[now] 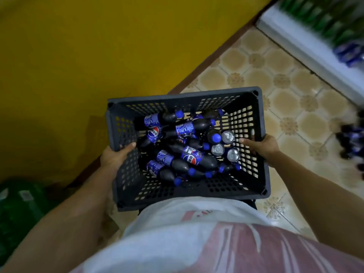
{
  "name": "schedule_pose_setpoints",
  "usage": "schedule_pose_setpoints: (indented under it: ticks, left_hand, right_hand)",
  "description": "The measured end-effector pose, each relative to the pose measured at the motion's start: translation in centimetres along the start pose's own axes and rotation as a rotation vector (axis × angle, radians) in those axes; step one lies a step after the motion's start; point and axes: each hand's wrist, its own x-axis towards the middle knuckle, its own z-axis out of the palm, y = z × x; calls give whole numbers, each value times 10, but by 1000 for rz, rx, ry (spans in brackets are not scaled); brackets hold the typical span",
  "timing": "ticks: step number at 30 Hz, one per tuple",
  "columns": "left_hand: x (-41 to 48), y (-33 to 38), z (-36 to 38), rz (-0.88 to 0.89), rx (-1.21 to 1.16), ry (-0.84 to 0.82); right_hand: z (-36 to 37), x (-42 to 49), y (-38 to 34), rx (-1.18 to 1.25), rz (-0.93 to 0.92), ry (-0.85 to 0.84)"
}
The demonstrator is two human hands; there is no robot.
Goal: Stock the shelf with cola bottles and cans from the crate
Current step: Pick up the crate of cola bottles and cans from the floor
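Note:
A dark grey perforated crate (185,97) is held up in front of my body, above the floor. My left hand (115,156) grips its left wall, thumb hooked over the rim. Its right wall is gripped the same way by my right hand (263,145). Inside lie several cola bottles (192,154) with blue labels and blue caps, heaped on their sides. Three silver-topped cola cans (228,137) stand upright near the crate's right wall. The white shelf (299,38) runs along the upper right, blurred.
A yellow wall (88,46) fills the left side. Patterned beige floor tiles (285,99) spread to the right. Blurred green bottles (325,18) and blue cola packs (348,54) sit on the shelf. More cola bottles (352,140) show at the right edge. A green pack (19,203) lies lower left.

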Motion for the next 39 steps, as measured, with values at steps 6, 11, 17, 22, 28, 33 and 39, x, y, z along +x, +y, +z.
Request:
schedule_pose_setpoints:
  ticks: [6, 11, 17, 22, 28, 33, 39]
  left_hand:
    - [-9, 108, 112, 111, 93, -111]
    - [-1, 193, 198, 185, 182, -232]
    - [9, 303, 285, 335, 346, -385]
    - [25, 374, 352, 425, 380, -455]
    - [61, 473, 448, 408, 445, -552]
    - [81, 583, 521, 431, 500, -651]
    - [96, 672, 594, 450, 510, -709]
  right_hand:
    - [-86, 57, 20, 136, 91, 87]
    - [-163, 107, 6, 235, 129, 140]
    - [-224, 138, 3, 334, 187, 267]
    - [-257, 176, -16, 450, 202, 388]
    - [-296, 251, -51, 463, 282, 445]
    - [-331, 306, -100, 520, 339, 518]
    - [-376, 365, -149, 550, 331, 544]
